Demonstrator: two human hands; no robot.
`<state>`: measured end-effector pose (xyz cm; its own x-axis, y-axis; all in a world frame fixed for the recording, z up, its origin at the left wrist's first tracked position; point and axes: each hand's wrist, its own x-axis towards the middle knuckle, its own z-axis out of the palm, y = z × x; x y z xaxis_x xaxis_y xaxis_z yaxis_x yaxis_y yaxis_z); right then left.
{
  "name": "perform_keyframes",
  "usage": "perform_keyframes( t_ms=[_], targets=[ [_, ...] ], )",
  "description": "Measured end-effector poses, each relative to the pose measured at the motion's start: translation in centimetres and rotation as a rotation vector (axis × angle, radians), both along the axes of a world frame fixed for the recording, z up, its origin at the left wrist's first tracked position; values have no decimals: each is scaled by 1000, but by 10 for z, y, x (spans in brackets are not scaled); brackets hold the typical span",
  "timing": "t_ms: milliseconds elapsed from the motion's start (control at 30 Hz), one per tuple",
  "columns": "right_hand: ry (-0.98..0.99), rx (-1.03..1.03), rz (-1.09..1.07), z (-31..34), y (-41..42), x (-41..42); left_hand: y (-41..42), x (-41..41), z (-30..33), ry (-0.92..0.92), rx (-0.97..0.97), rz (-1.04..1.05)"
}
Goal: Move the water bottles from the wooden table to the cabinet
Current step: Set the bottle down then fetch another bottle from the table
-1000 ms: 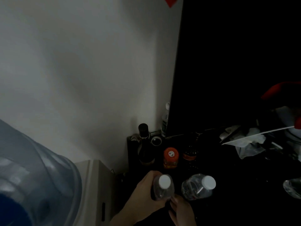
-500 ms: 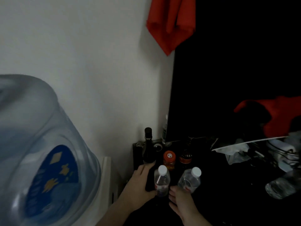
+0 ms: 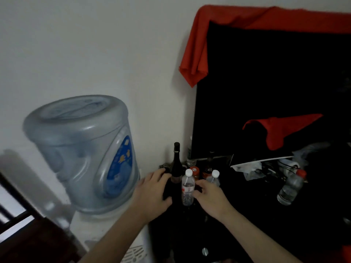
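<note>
A: Which objects stand between the two hands?

B: A small clear plastic water bottle with a white cap (image 3: 187, 187) stands upright on the dark cabinet top (image 3: 247, 215); the left hand (image 3: 152, 194) lies just to its left, fingers loosely spread and holding nothing, fingertips near the base of a tall dark glass bottle with a black neck (image 3: 176, 164); the right hand (image 3: 210, 198) lies just to its right, fingers relaxed and apart, gripping nothing; whether either hand touches the bottle cannot be told.

A: And beyond the right hand?

B: A second clear plastic water bottle with a white cap (image 3: 214, 178) stands just behind the fingers, partly hidden by them; behind both hands stand an orange-capped jar (image 3: 194, 172) and a small dark bottle (image 3: 209, 168); well to the right of the right hand a clear plastic bottle with a red cap (image 3: 291, 187) leans, near crumpled white paper (image 3: 250, 168).

A: What lies to the left of the left hand?

B: A large translucent blue water-cooler jug (image 3: 83, 152), inverted on a white dispenser (image 3: 114, 228); above the grip area a black screen (image 3: 275, 92) draped with red cloth (image 3: 195, 54) stands against the white wall (image 3: 85, 44).
</note>
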<state>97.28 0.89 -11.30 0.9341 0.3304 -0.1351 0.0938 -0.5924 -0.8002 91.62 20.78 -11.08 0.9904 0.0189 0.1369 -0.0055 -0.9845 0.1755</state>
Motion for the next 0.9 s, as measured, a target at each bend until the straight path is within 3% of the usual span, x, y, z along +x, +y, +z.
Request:
perform_keyframes(
  t_ms=[400, 900],
  targets=[
    [-492, -220, 422, 90, 76, -130, 50, -187, 83, -173, 63, 360],
    [-658, -99, 1036, 120, 215, -230, 89, -369, 109, -107, 103, 1015]
  ],
)
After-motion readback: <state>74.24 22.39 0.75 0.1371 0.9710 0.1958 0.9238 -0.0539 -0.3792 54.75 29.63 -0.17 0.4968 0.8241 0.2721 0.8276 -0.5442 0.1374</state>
